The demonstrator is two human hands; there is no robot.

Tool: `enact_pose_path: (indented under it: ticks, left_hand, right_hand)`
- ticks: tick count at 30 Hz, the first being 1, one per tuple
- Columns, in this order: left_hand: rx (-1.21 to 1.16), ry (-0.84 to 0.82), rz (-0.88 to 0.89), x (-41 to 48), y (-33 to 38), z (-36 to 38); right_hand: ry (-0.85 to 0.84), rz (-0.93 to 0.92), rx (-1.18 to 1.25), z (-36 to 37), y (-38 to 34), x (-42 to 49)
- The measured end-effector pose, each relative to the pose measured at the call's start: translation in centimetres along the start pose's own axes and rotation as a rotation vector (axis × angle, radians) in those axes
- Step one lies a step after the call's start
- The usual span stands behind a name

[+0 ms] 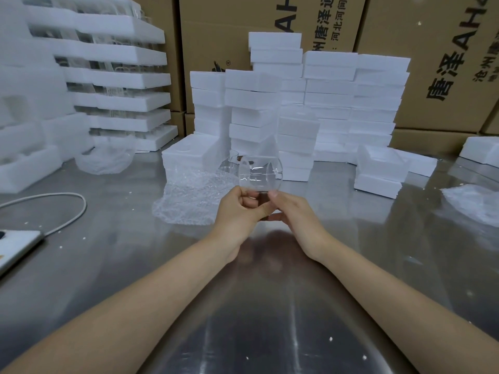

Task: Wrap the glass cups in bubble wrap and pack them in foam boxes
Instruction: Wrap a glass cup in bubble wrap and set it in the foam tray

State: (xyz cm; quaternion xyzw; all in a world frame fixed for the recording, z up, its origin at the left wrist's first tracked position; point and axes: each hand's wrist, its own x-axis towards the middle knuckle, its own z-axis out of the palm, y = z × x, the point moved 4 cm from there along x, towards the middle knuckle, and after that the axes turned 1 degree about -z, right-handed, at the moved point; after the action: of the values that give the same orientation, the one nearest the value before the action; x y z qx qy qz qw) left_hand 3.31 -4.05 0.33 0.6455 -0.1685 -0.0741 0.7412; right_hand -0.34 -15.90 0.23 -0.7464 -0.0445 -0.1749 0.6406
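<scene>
Along the back, tall brown cardboard cartons printed with black characters (445, 76) close off the shiny stainless-steel bench (108, 252). Stacks of white rectangular foam boxes (329, 85) stand against them, likely kept near so a wrapped cup can go straight in. At far left, tiers of long white foam trays with clear glassware between them (121, 76) rise like shelving. A crumpled sheet of clear bubble wrap (189, 201) lies on the bench just beyond and left of the hands, apparently laid ready. The clear round glass cup (260, 174) is held above the bench beside the wrap's near right edge, not yet on it. The left hand (237, 209) curls its fingers and thumb round the cup's dark base, and the right hand (294, 211) pinches the same end from the other side, probably to turn or check it before wrapping. A second clear glass cup (229, 164) stands behind, crowding the wrap's far edge. A thin white cable (67, 201) loops well apart at left.
</scene>
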Motion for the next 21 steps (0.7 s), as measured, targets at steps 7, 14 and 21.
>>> enact_pose_path:
  ticks: [7, 14, 21]
  left_hand:
    - [0.337, 0.069, 0.241, -0.3, 1.2, -0.1]
    - [0.437, 0.078, 0.374, -0.7, 1.2, 0.5]
    - [0.326, -0.040, 0.172, -0.3, -0.3, 0.9]
  right_hand:
    - [0.172, 0.021, 0.001, -0.1, 0.0, -0.2]
    - [0.097, 0.029, 0.188, -0.2, -0.1, -0.3]
    - [0.086, 0.018, 0.109, -0.6, 0.0, -0.1]
